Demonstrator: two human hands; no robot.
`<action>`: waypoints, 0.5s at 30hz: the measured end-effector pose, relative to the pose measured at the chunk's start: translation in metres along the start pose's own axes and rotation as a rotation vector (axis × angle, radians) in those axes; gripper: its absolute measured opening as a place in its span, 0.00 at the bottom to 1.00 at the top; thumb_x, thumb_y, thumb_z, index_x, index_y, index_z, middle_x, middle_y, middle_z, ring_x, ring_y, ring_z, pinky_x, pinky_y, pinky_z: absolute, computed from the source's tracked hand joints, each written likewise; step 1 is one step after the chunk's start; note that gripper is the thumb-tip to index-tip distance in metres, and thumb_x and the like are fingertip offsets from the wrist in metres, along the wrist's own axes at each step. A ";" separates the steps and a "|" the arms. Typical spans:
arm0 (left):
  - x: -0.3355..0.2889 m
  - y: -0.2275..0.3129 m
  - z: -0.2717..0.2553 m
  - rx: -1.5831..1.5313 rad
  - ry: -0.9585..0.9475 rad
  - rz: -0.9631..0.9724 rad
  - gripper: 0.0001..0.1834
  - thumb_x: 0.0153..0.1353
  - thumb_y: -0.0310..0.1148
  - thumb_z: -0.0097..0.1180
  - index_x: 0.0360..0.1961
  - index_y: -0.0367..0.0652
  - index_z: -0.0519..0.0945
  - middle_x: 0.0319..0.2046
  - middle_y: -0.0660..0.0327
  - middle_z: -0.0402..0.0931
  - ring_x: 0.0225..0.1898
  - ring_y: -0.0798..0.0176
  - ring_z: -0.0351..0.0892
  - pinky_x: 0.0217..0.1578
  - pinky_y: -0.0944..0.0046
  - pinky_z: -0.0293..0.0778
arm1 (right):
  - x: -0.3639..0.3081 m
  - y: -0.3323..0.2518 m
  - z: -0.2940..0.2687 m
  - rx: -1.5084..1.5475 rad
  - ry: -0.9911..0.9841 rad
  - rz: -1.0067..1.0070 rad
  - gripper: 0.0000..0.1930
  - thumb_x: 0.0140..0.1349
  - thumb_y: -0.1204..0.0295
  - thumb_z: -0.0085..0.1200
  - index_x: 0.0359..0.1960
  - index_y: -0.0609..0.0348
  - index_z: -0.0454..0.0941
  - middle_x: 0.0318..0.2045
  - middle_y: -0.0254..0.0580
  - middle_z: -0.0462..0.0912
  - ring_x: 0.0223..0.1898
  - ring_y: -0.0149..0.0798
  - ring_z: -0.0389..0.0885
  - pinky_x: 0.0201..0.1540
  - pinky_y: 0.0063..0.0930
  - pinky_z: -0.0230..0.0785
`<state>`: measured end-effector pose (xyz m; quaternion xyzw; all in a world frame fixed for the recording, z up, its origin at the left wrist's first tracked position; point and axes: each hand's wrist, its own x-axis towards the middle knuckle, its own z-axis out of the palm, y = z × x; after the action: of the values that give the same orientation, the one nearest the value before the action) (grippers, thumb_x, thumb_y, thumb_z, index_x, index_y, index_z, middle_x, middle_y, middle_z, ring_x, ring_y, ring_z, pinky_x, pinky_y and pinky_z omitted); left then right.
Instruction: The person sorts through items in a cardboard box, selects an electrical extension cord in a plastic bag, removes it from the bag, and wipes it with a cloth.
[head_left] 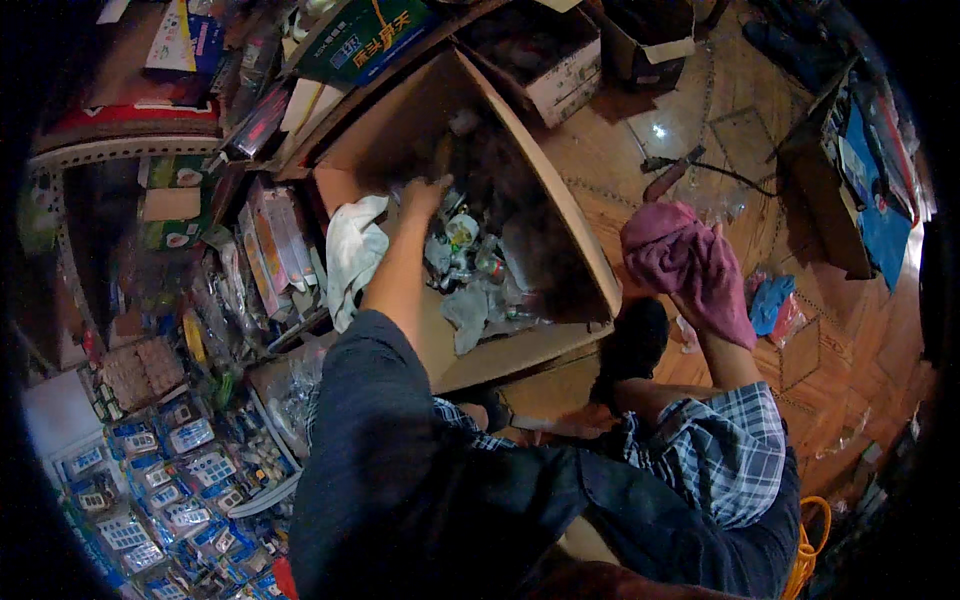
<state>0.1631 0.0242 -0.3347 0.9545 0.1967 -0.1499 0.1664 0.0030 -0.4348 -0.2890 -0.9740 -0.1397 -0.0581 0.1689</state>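
Observation:
My left hand (424, 193) reaches into a large open cardboard box (545, 190). Its fingers look curled in at a dim, dark, upright piece; what they grip is hard to make out. Below the hand lies a jumble of small metal and clear plastic bits (465, 245) at the bottom of the box. A white cloth (355, 255) hangs over the box's left edge, beside my left forearm. To the right of the box, a pink cloth (690, 265) is bunched around my right hand, covering its fingers.
Shelves with packaged goods (285, 240) stand left of the box, above many blister packs (185, 470). Smaller cartons (560, 85) sit beyond it. On the tiled floor at right are a dark-handled tool (672, 178), a blue plastic bag (770, 303) and another box (830, 190).

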 end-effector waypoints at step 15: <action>-0.067 0.034 -0.119 -0.663 -0.378 -0.001 0.19 0.45 0.36 0.59 0.39 0.40 0.73 0.31 0.59 0.75 0.30 0.64 0.75 0.29 0.68 0.69 | 0.011 -0.013 -0.012 -0.096 0.099 -0.070 0.25 0.50 0.61 0.53 0.45 0.68 0.68 0.46 0.55 0.71 0.50 0.54 0.66 0.59 0.41 0.53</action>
<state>0.1446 0.0178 -0.1956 0.8043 0.2006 -0.2515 0.4996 0.0085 -0.4249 -0.2719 -0.9714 -0.1623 -0.1190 0.1264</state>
